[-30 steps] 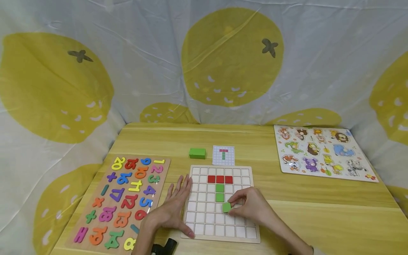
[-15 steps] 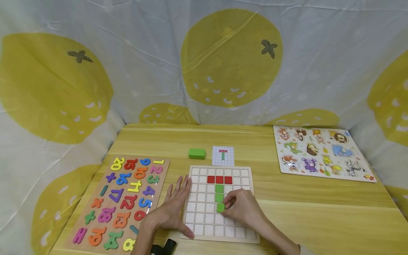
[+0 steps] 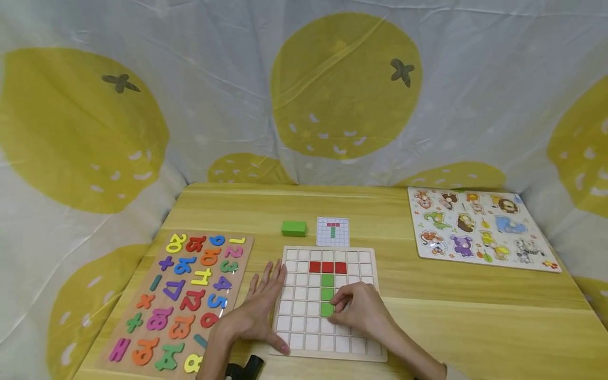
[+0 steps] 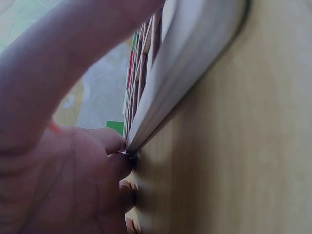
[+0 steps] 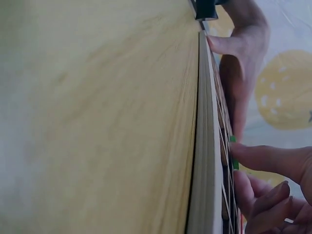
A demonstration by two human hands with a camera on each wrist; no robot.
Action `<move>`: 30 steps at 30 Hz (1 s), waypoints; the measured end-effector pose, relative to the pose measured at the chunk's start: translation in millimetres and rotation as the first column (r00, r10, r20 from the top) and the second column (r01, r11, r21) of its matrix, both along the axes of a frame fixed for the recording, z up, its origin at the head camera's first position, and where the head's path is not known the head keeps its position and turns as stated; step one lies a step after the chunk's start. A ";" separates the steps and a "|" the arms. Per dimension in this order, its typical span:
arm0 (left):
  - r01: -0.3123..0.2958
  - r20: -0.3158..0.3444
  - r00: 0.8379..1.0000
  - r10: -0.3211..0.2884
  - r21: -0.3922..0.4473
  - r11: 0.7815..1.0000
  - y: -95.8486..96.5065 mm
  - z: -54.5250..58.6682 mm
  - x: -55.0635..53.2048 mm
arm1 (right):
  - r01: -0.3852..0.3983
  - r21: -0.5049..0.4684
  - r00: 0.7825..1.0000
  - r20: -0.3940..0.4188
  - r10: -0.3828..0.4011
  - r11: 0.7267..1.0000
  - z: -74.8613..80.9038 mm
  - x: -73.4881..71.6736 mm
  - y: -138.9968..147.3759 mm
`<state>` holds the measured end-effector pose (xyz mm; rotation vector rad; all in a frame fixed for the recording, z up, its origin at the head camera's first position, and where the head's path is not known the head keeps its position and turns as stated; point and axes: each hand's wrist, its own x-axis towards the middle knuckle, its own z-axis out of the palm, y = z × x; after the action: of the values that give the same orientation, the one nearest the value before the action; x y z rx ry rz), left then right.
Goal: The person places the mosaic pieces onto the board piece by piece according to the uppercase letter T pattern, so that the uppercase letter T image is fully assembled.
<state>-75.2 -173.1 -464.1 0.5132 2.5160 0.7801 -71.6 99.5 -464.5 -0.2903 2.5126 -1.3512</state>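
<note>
A wooden grid board (image 3: 311, 341) lies on the table with three red tiles (image 3: 328, 267) in a row. Below the middle one runs a column of green tiles (image 3: 327, 280). My right hand (image 3: 362, 307) pinches the lowest green tile (image 3: 326, 310), which sits level in its cell; the right wrist view shows the thumb and a finger on either side of the green piece (image 5: 234, 152). Spread along the board's left edge, my left hand (image 3: 256, 311) steadies it, thumb at the lower left corner. Behind the board are a pattern card (image 3: 333, 232) and a green block (image 3: 294, 228).
On the left is a number puzzle board (image 3: 154, 285) with colourful numerals. An animal puzzle board (image 3: 480, 224) lies at the far right. A black object (image 3: 249, 368) sits near the front edge by the left wrist. A printed curtain (image 3: 228, 95) hangs behind the table.
My right hand has moved slightly left with the green tile, which went from tilted over the grid to lying in line under the other green tiles. The left hand has stayed put.
</note>
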 end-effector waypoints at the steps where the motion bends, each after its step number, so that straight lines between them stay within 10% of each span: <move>1: 0.001 0.000 1.000 -0.001 0.002 1.000 0.3 0.4 -0.2 | -0.001 0.009 1.000 -0.008 0.001 1.000 0.0 0.5 0.2; 30: -0.009 0.004 1.000 0.009 0.002 1.000 2.2 1.4 -0.8 | -0.032 -0.024 0.999 -0.014 0.031 0.999 -1.5 -0.2 4.5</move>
<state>-76.0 -170.9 -462.7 0.5005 2.5153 0.7868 -71.7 104.0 -466.0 -0.3435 2.4932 -1.3734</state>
